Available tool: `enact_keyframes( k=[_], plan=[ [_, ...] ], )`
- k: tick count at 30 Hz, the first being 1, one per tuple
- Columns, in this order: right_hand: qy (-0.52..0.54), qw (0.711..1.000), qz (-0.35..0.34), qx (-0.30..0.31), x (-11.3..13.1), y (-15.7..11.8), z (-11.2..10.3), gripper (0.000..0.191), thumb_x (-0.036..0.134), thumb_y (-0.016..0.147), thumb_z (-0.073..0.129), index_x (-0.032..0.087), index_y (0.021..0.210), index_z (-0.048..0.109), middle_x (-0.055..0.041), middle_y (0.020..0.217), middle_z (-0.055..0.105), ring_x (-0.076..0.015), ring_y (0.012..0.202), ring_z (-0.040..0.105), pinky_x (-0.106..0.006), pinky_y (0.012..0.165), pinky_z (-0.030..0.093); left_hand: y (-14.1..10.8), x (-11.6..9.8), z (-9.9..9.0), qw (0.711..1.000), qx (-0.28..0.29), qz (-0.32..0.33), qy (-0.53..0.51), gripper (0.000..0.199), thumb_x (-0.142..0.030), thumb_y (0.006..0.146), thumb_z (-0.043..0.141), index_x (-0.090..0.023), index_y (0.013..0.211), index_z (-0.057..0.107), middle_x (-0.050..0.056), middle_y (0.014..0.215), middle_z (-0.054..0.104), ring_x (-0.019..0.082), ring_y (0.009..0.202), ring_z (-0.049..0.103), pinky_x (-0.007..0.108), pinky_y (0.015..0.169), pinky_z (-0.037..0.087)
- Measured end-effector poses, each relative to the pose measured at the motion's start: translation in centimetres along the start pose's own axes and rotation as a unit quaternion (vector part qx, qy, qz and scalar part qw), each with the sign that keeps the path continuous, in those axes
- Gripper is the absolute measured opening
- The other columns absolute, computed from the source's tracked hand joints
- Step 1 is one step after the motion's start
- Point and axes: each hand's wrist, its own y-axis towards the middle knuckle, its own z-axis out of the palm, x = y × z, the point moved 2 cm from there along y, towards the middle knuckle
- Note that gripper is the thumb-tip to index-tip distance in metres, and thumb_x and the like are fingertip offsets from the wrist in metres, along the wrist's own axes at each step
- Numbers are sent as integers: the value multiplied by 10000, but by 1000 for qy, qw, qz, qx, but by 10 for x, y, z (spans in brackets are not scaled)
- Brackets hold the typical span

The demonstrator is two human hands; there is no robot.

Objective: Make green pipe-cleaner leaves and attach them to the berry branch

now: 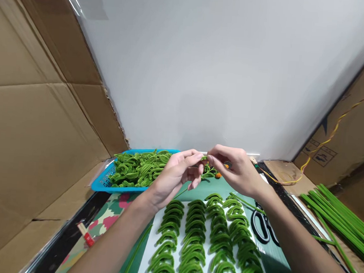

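My left hand and my right hand meet above the back of the table. Fingertips of both pinch a short piece of green pipe cleaner, mostly hidden by the fingers. Below them lies a white sheet with curved green pipe-cleaner pieces laid out in several columns. Just behind my hands, partly covered, is a green sprig with small orange balls.
A blue basket heaped with looped green pipe-cleaner pieces stands at the back left. Black-handled scissors lie beside the sheet, partly under my right forearm. Long green pipe cleaners are bundled at the right. Cardboard panels flank the workspace.
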Motion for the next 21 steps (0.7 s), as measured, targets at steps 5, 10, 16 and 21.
enact_keyframes(
  k=[5, 10, 16, 21],
  plan=[
    [-12, 1000, -3, -3, -1, 0, 0, 201, 264, 1079, 564, 185, 921, 663, 24, 754, 599, -97, 656, 486, -256, 617, 392, 0, 1, 0, 1000, -9, 3, 26, 280, -422, 948, 749, -162, 921, 650, -22, 769, 641, 65, 469, 573, 188, 423, 400],
    [-12, 1000, 11, -6, 1, -1, 3, 245, 294, 1075, 563, 173, 898, 681, 33, 707, 576, -95, 619, 456, -257, 590, 362, -2, -2, 3, 993, -31, 64, 98, 251, -371, 911, 786, -165, 908, 643, -44, 703, 606, 70, 474, 555, 204, 466, 444],
    [56, 997, 47, -15, 5, -1, 3, 275, 315, 1029, 616, 159, 826, 717, 44, 636, 524, -89, 584, 407, -258, 550, 310, -9, -11, 5, 963, -49, 125, 232, 172, -297, 975, 706, -179, 889, 616, -56, 650, 600, 79, 502, 557, 212, 524, 471],
    [269, 948, 168, 26, -5, 1, 5, 354, 417, 917, 747, 162, 685, 666, 49, 570, 483, -86, 519, 374, -259, 488, 272, -17, -18, 8, 833, -34, 286, 472, 115, -131, 1006, 611, -179, 934, 687, 0, 834, 700, 121, 721, 625, 253, 687, 492]
  ],
)
